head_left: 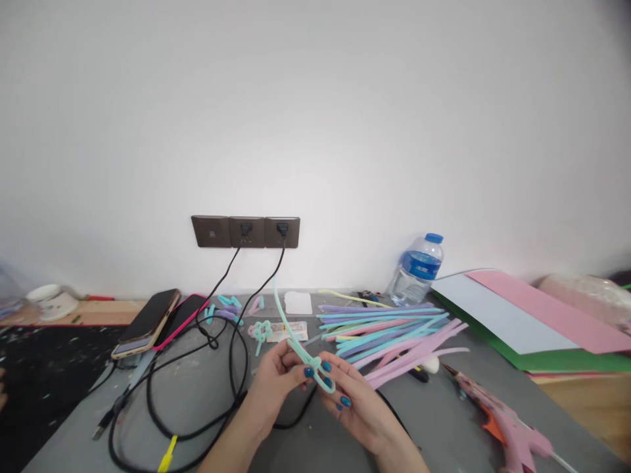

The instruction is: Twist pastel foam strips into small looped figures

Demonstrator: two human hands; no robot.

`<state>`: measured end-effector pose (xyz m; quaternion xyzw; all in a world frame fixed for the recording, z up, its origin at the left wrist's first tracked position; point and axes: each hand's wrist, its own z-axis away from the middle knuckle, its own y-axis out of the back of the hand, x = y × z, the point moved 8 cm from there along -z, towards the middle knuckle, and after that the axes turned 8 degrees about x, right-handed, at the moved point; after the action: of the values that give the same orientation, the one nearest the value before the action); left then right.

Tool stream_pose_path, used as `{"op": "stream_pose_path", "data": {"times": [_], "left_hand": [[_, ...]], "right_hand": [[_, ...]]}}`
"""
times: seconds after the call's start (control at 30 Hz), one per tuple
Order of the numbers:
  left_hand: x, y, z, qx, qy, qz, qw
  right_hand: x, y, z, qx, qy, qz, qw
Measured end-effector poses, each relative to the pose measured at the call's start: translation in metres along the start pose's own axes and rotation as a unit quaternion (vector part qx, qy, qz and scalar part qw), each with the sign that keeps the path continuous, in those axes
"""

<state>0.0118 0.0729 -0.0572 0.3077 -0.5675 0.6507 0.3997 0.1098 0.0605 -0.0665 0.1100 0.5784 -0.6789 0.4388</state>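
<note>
A mint-green pipe cleaner (282, 309) is bent into small loops at its lower end, and its long free end points up toward the wall. My left hand (276, 381) pinches it near the loops from the left. From the right, my right hand (352, 397) grips the looped end between thumb and fingers. Behind my hands lies a small flower-like shape (261, 332) of twisted mint pipe cleaner. Just right of my hands, a pile of pastel pipe cleaners (389, 335) spreads across the grey table (305, 447).
A pink glue gun (497, 414) lies at the right. Near the wall stands a water bottle (418, 269), with coloured paper sheets (522, 315) beside it. Black cables (231, 368) loop across the left side, near stacked phones (148, 322). Short pipe cleaner pieces (229, 305) lie behind.
</note>
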Motion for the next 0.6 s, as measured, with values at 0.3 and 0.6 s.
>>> {"op": "stream_pose_path", "data": {"times": [0.3,0.6], "left_hand": [[0.000,-0.009,0.005,-0.059,-0.016,-0.109,0.992],[-0.011,-0.005,0.002,-0.042,0.017,-0.109,0.993]], "right_hand": [[0.004,0.015,0.003,0.020,0.000,0.072,0.997],[-0.008,0.025,0.004,0.050,0.082,0.187,0.978]]}}
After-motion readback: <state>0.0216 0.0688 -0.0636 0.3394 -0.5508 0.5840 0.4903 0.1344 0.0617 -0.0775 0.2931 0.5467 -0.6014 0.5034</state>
